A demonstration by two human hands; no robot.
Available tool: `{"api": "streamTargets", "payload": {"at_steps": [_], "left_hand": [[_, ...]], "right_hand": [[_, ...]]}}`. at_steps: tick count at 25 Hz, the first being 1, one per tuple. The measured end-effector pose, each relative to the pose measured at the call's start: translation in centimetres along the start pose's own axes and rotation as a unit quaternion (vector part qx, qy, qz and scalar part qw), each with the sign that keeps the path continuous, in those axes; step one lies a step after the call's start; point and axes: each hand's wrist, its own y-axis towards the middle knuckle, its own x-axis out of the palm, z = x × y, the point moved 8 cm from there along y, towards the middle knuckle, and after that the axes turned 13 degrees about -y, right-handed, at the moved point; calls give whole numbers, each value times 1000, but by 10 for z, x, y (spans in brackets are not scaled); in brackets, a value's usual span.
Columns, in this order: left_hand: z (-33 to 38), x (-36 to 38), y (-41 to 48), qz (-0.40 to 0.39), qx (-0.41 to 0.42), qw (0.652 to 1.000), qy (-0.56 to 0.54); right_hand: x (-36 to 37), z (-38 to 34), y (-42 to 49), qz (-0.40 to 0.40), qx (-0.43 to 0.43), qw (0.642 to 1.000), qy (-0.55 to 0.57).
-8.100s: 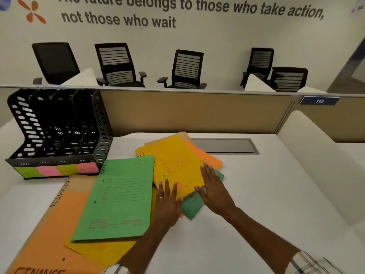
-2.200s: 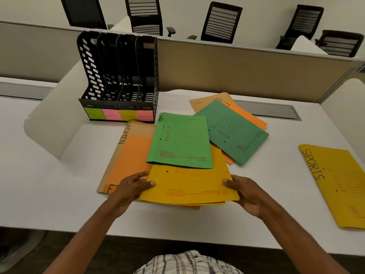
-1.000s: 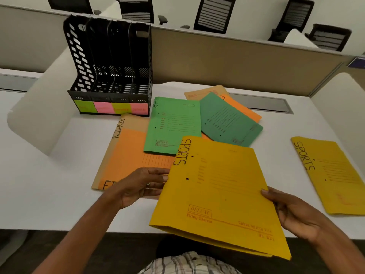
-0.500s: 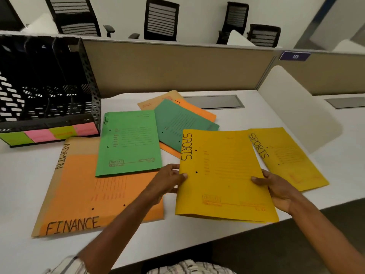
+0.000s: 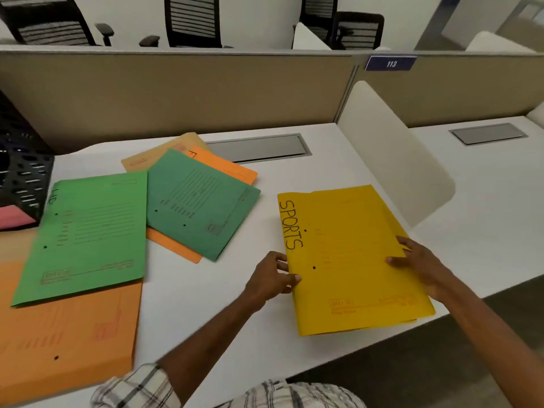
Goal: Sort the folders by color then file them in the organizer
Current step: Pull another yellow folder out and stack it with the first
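A yellow folder marked SPORTS (image 5: 350, 254) lies on top of a second yellow folder (image 5: 393, 214) at the desk's right front. My left hand (image 5: 272, 279) pinches its left edge, and my right hand (image 5: 418, 260) grips its right edge. To the left lie a bright green folder (image 5: 88, 234), a darker green folder (image 5: 200, 201), an orange folder (image 5: 223, 167) under it, and a large orange folder (image 5: 67, 334) at the front left. The black mesh organizer (image 5: 23, 178) shows only its right corner at the left edge.
A white curved divider (image 5: 391, 148) stands just right of the yellow folders. A grey cable hatch (image 5: 256, 148) is set into the white desk (image 5: 206, 304) at the back. A tan partition (image 5: 176, 92) closes off the rear; office chairs stand beyond it.
Both hands carried the yellow SPORTS folder to the right and set it on top of the other yellow folder. The view swung right, so the organizer slid mostly out of frame.
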Motion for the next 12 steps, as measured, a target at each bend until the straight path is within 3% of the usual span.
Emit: {"api": "streamTargets", "payload": {"at_steps": [5, 12], "left_hand": [[-9, 76, 52, 37, 5, 999, 31], [-10, 122, 100, 49, 7, 995, 81]], "right_hand": [[-60, 6, 67, 36, -63, 988, -139], [-62, 16, 130, 75, -116, 927, -350]]}}
